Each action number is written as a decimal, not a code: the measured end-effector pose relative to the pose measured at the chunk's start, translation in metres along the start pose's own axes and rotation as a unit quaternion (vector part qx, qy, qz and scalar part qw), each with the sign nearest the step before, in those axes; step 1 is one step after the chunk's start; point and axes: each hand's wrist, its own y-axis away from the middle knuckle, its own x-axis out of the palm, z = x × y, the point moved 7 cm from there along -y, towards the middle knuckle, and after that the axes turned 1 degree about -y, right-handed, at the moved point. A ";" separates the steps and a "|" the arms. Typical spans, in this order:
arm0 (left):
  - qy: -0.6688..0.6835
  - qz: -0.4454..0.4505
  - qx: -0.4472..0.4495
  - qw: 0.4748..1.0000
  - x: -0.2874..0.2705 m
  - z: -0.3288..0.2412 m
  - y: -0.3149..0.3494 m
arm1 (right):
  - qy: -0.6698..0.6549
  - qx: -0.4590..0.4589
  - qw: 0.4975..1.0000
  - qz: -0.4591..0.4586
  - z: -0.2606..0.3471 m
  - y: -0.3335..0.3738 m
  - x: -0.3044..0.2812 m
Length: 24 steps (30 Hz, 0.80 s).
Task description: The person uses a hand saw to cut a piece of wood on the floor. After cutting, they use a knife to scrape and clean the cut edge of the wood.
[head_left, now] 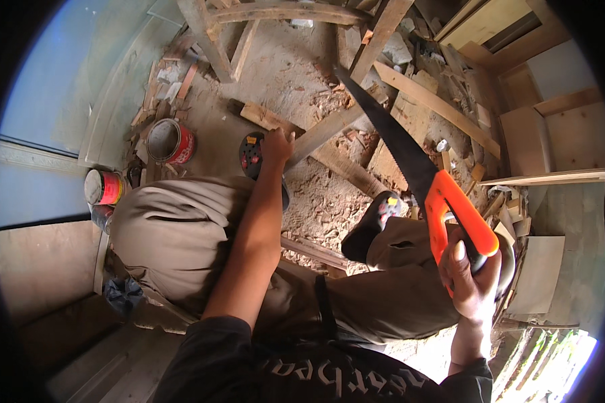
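My right hand [472,279] grips the orange handle of a hand saw [450,205]. Its dark toothed blade [390,131] points up and away over the wood. My left hand [277,144] reaches down past my left knee and rests on the end of a long wooden batten [329,127] lying on the dusty ground. Under that hand my left shoe [251,154], black with red dots, stands on the ground. My right shoe [373,225] is planted near another batten [346,171]. Beige trousers cover both legs.
Two red paint tins [171,141] [103,187] stand at the left by a blue wall. Wood offcuts, shavings and planks [437,104] litter the ground ahead. A wooden frame [249,20] stands at the top. Flat boards [551,141] lean at the right.
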 end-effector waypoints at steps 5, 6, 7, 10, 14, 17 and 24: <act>0.032 0.005 0.028 0.999 0.010 -0.030 -0.002 | -0.037 0.066 0.997 -0.025 -0.049 -0.026 0.005; 0.027 0.004 0.033 0.999 0.014 -0.039 -0.003 | -0.009 0.078 0.997 -0.027 -0.057 -0.034 0.006; 0.021 0.006 0.037 0.999 0.019 -0.046 -0.004 | 0.020 0.091 0.995 -0.028 -0.064 -0.041 0.007; 0.032 -0.012 0.060 0.998 0.033 -0.067 -0.012 | 0.048 0.109 0.993 -0.005 -0.070 -0.059 0.004; 0.037 -0.116 0.089 0.989 0.056 -0.079 -0.039 | 0.133 0.077 0.988 0.017 -0.089 -0.070 0.009; 0.056 -0.108 0.060 0.991 0.068 -0.097 -0.049 | 0.154 0.071 0.985 0.040 -0.119 -0.096 0.016; 0.029 -0.038 0.000 0.999 0.072 -0.104 -0.046 | 0.129 0.121 0.978 0.112 -0.163 -0.139 0.027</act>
